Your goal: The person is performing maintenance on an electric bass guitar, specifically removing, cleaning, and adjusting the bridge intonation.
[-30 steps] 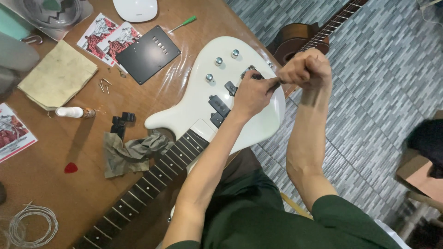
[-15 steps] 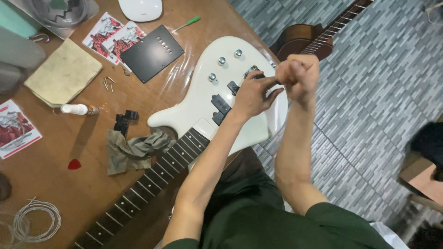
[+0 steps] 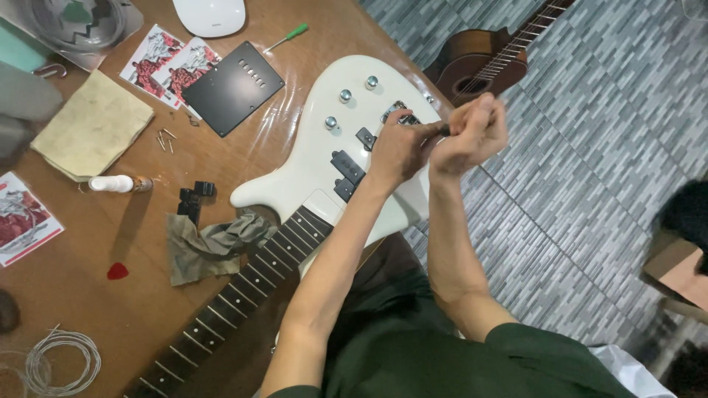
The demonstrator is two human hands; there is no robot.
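A white electric bass guitar (image 3: 324, 158) lies on the brown table (image 3: 110, 317), neck (image 3: 236, 295) pointing toward the lower left. My left hand (image 3: 396, 151) rests over the bridge end of the body, fingers pinched on a thin dark tool (image 3: 441, 130). My right hand (image 3: 472, 134) is closed around the same tool's other end, just right of the left hand. Both hands hover at the body's right edge, above the bridge (image 3: 394, 112). What the tool's tip touches is hidden by my fingers.
On the table lie a black cover plate (image 3: 232, 88), a grey rag (image 3: 210, 247), a red pick (image 3: 116, 270), a small white bottle (image 3: 114, 183), a coiled string (image 3: 63, 357), a green screwdriver (image 3: 287, 35), a tan cloth (image 3: 92, 125). A brown acoustic guitar (image 3: 479, 63) leans against the far side.
Both hands stayed together at the bridge end; the right hand shifted slightly up and its grip turned on the tool. The view drifted a little.
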